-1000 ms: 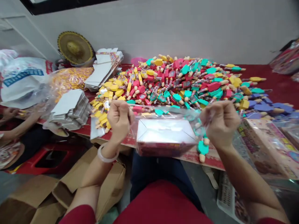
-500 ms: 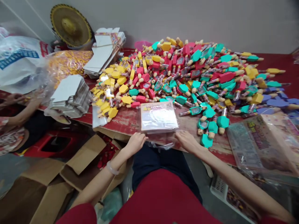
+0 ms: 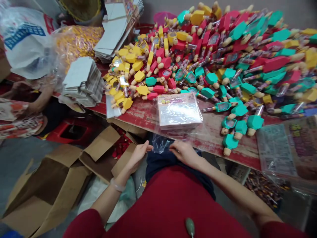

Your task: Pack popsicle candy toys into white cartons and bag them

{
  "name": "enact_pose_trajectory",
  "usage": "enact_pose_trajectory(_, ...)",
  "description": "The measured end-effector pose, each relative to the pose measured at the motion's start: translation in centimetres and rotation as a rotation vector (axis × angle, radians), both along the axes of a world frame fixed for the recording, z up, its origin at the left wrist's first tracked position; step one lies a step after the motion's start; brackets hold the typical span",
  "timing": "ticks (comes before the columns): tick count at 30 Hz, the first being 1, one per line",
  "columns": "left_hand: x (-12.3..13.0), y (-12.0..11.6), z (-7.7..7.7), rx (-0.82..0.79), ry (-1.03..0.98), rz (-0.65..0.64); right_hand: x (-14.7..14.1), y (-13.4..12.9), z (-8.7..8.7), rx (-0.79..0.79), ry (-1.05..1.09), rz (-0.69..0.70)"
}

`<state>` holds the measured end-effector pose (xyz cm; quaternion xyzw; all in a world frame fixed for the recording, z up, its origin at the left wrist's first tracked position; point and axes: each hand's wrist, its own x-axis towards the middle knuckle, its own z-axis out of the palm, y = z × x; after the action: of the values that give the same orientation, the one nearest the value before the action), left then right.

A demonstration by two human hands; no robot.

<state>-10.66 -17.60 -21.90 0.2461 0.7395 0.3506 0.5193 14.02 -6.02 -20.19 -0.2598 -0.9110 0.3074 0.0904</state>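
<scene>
A small pink-and-white printed box (image 3: 179, 110) lies on the red table top (image 3: 141, 114), wrapped in a clear plastic bag (image 3: 160, 143). The loose end of the bag is gathered just past the table edge. My left hand (image 3: 138, 155) pinches the gathered plastic from the left side. My right hand (image 3: 184, 152) rests on the same plastic from the right, fingers closed over it. Both hands are over my lap, below the box. A large heap of plastic toy-shaped candy tubes (image 3: 198, 56) in yellow, red and teal lies just beyond the box.
Open cardboard cartons (image 3: 99, 152) stand on the floor to my left. Stacks of flat box blanks (image 3: 83, 82) lie at the table's left end. A seated person's arm (image 3: 37, 99) is at far left. A printed packaged sheet (image 3: 274, 148) lies at right.
My hands have moved from flat at the table edge back toward my lap, drawing the bag's loose end out and gathering it. The view has tilted down.
</scene>
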Motion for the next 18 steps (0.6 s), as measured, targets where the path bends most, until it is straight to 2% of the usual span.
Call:
enact_pose_trajectory(3,0.4,0.1,-0.5,-0.003,-0.018,-0.001,-5.2,-1.4,-1.6,0.072,0.022,0.050)
enact_pose_trajectory(6,0.4,-0.1,-0.8,0.007,-0.018,0.009,-7.5,-2.3,-2.6,0.097,-0.036,0.059)
enact_pose_trajectory(10,0.5,0.2,-0.4,0.019,-0.061,-0.024,-7.9,-2.8,-3.1,0.109,-0.062,0.081)
enact_pose_trajectory(14,1.0,0.6,0.1,0.041,-0.082,-0.055,-7.8,-3.2,-3.9,0.192,-0.014,0.123)
enact_pose_trajectory(18,1.7,1.1,0.0,0.025,-0.009,-0.088,-7.8,-3.6,-4.6,0.276,0.088,0.162)
